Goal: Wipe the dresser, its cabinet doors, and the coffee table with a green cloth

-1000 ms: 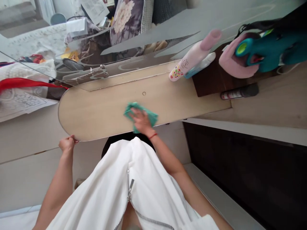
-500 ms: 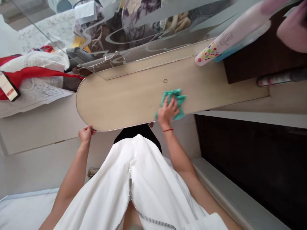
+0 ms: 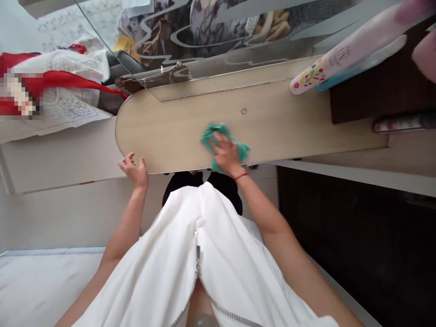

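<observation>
My right hand (image 3: 226,152) presses a crumpled green cloth (image 3: 211,131) against the light wooden tabletop (image 3: 170,131), close to the edge nearest me. The cloth is slightly blurred and sticks out around my fingers. At the rounded left end of the tabletop, my left hand (image 3: 134,170) is held with its fingers apart and nothing in it. Whether it touches the edge I cannot tell. A small ring (image 3: 243,110) lies on the wood, beyond and to the right of the cloth.
A pink spray can (image 3: 316,68) and a dark brown box (image 3: 361,95) stand at the right. A glass panel (image 3: 218,59) runs along the back edge. White cloth with a red strap (image 3: 85,81) and a brown chain bag (image 3: 153,79) lie at the left.
My right hand has slid the green cloth leftward over the tabletop. My left hand has let go of the table edge and its fingers have spread. The view has shifted slightly.
</observation>
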`<state>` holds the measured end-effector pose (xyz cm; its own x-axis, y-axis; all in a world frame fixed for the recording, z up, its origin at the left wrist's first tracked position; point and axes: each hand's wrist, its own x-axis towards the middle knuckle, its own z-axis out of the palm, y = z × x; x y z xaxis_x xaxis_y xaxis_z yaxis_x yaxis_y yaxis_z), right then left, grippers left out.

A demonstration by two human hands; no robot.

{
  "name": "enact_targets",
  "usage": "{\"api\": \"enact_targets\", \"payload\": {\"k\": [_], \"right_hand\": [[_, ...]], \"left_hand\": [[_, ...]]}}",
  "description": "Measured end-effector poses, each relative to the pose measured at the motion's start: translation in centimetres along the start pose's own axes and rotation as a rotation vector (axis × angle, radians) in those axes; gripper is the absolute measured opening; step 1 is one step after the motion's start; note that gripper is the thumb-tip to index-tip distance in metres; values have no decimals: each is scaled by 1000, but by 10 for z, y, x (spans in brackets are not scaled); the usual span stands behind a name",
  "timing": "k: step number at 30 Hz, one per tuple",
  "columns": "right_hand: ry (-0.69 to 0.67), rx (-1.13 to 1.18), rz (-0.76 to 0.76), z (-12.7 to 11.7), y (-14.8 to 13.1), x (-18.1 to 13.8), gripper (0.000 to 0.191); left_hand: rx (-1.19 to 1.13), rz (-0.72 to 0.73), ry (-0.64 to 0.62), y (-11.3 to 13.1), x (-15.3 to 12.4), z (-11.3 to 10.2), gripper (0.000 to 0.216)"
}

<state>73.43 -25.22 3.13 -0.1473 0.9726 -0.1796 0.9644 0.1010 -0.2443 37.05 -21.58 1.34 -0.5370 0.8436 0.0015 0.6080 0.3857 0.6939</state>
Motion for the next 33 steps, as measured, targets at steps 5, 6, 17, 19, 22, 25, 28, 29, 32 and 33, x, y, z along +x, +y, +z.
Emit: {"api": "enact_targets", "payload": {"k": [5, 6, 17, 19, 22, 25, 28, 29, 32, 33], "right_hand": [[168, -137, 388, -38, 167, -47, 79], [198, -149, 394, -43, 187, -49, 80], [254, -148, 299, -51, 210, -49, 75], [244, -119, 301, -54, 210, -50, 76], [205, -98, 315, -59, 208, -51, 76], [206, -83, 315, -61, 205, -51, 76], [222, -72, 321, -61, 204, -50, 76], [227, -72, 324, -60, 204, -50, 75], [237, -81, 326, -58, 205, -49, 75], [236, -83, 324, -58, 206, -49, 74]], "left_hand": [[-168, 557, -372, 76, -107, 64, 15], [-165, 641, -441, 91, -130, 79, 13], [168, 1006, -650, 150, -209, 152, 35], [130, 1044, -696, 153, -203, 152, 36], [59, 1092, -761, 157, -194, 152, 35], [32, 1098, -810, 162, -186, 152, 36], [20, 1118, -863, 164, -181, 155, 39], [17, 1128, -874, 165, -180, 155, 40], [15, 1158, -898, 166, -176, 157, 39], [18, 1169, -901, 166, -175, 158, 39]]}}
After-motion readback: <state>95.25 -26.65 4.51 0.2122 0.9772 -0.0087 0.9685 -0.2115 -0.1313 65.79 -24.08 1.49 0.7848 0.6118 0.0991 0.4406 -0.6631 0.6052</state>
